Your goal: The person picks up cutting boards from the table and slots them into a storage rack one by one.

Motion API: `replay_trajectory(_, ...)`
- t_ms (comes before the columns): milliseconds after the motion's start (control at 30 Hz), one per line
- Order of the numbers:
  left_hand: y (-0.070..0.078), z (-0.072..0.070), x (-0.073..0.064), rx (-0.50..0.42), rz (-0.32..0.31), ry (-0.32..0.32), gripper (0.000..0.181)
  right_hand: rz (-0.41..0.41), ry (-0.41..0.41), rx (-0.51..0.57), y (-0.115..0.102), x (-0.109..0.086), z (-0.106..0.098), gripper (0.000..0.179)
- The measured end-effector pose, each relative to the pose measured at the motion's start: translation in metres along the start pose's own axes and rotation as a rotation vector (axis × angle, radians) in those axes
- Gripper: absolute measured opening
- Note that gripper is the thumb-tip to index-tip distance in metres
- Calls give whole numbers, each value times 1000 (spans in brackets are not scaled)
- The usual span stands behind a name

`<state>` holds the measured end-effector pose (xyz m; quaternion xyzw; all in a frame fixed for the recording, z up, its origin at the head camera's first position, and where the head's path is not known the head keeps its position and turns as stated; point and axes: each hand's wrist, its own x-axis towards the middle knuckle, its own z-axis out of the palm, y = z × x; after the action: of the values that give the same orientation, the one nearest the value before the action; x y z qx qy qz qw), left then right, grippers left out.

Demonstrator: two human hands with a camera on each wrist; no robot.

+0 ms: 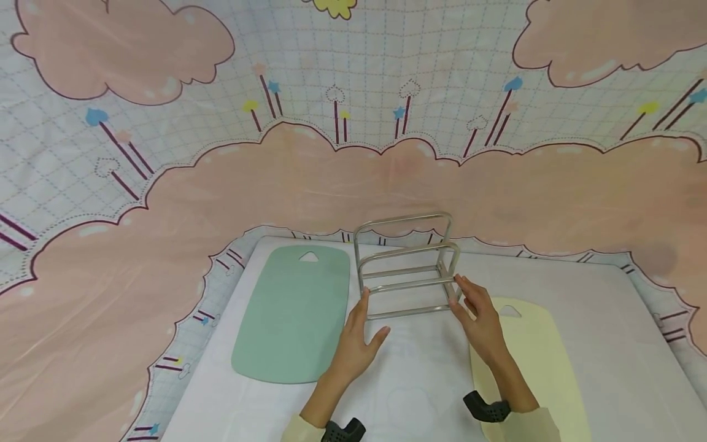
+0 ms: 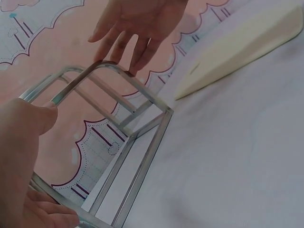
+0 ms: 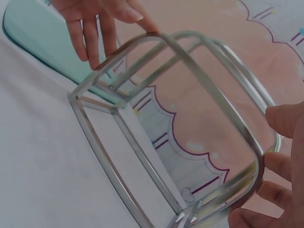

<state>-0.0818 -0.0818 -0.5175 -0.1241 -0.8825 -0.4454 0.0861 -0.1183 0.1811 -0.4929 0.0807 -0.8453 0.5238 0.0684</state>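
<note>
A silver metal wire rack (image 1: pixel 409 284) with several looped bars stands upright on the white tabletop. My left hand (image 1: pixel 353 347) is at its near left corner, fingers stretched along the frame and the thumb held apart in the head view. At the opposite side, my right hand (image 1: pixel 483 322) touches the right corner with its fingertips. The left wrist view shows the right fingers (image 2: pixel 142 50) reaching down, fairly straight, onto the bent corner. Likewise, straight left fingers (image 3: pixel 97 42) touch the rack's other side in the right wrist view.
Left of the rack lies a green cutting board (image 1: pixel 293 313) with a small handle hole. A pale yellow cutting board (image 1: pixel 536 350) lies to the right, partly beneath the right forearm. Behind the white table (image 1: pixel 596 319) hangs a peach cloud-patterned cloth (image 1: pixel 309 178).
</note>
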Motion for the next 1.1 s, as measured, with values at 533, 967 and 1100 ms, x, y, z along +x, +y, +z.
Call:
replay_trajectory(533,-15,-7,10,-13,61,15,75,-68,57,-126,-5,-17,10,59)
replay_trajectory(967,-22,-9,18,-16,44,11,74,-73,102,-253,-7,-25,16,64)
replay_trajectory(1100,-21,-9,19,-21,24,-6,74,-68,106,-257,-8,-26,16,63)
